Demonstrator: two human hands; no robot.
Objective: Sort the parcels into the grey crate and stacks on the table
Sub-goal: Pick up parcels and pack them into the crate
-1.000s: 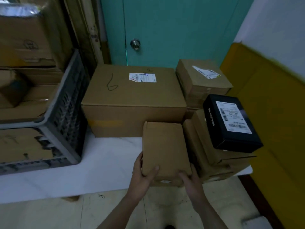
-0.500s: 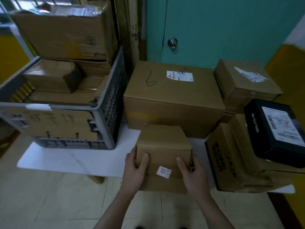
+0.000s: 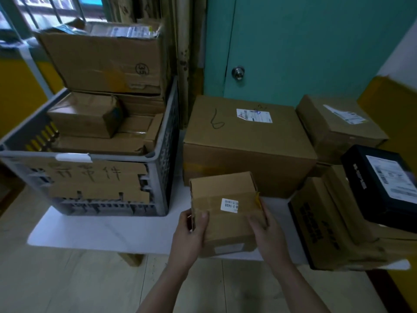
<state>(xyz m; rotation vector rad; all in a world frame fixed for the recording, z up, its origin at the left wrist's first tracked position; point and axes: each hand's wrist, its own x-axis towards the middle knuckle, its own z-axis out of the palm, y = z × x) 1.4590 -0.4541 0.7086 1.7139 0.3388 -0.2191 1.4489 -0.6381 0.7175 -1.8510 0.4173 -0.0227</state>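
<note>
"Where was the small parcel point(image 3: 225, 224)?"

"At the counter's point(image 3: 101, 231) near edge, about the middle of its length, overhanging that edge toward the person. Whether its underside touched the counter I could not tell. It was plain brown card with a white sticker point(image 3: 229, 205) on the upper face."

"And the hands?"

"Both were on it. The left hand point(image 3: 188, 236) held its left near corner, the fingers point(image 3: 186, 219) curled round the side and the thumb laid on top. The right hand point(image 3: 268, 236) gripped the right side the same way, thumb on the face. So neither was spread wide; both were closed round the parcel."

"What stood nearest?"

"Just behind it, toward the far edge, a large brown box point(image 3: 246, 143) with a shipping label and a pen scrawl on its lid. To the left, filling the counter's left end, sat the grey crate point(image 3: 168, 141), with a piece of cardboard bearing handwriting point(image 3: 94, 179) fixed to its front wall. Brown parcels point(image 3: 83, 118) lay in it, and a big open carton point(image 3: 106, 62) stood at its back."

"And the right end?"

"A stack there: a brown box with black print point(image 3: 320, 227) near the front corner, a black box point(image 3: 381, 188) with a white label lying tilted on top. Behind them, at the far right corner, was another labelled brown box point(image 3: 338, 125). Beyond the far edge stood a teal door point(image 3: 304, 41) with a round knob point(image 3: 238, 72)."
</note>
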